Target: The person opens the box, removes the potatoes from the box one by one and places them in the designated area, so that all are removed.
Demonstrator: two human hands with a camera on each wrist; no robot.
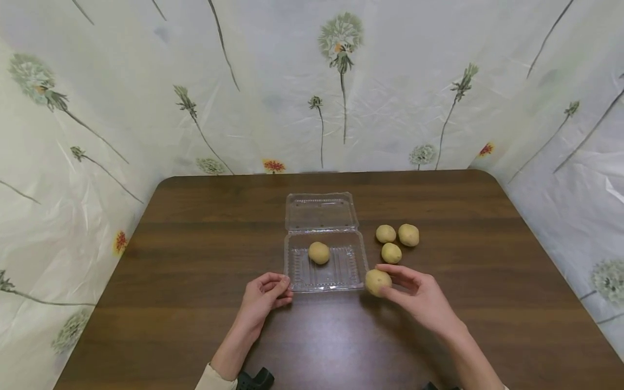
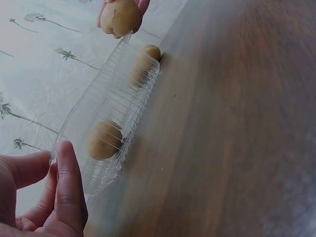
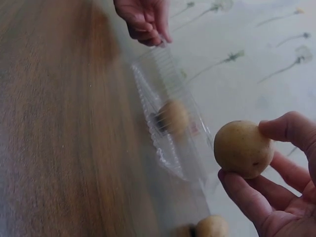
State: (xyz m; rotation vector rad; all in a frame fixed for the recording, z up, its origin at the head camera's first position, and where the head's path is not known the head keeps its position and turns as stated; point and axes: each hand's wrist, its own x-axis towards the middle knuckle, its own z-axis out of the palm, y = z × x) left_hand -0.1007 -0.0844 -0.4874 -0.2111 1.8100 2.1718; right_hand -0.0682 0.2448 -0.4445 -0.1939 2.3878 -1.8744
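Note:
A clear plastic clamshell container (image 1: 302,277) lies on the table with its lid (image 1: 319,214) folded back, away from the person. One potato (image 1: 319,253) sits inside its base. At the near left corner, my left hand (image 1: 265,298) pinches the container's rim between thumb and fingers, as the left wrist view also shows. My right hand (image 1: 419,295) holds another potato (image 1: 377,282) by thumb and fingertips, just off the container's near right corner. In the right wrist view this held potato (image 3: 243,149) appears raised beside the container wall.
Three more potatoes lie in a group right of the container: one at back left (image 1: 385,234), one at back right (image 1: 408,235) and one in front (image 1: 391,253). The brown wooden table (image 1: 209,233) ends at a flower-printed sheet (image 1: 273,108) behind and at both sides.

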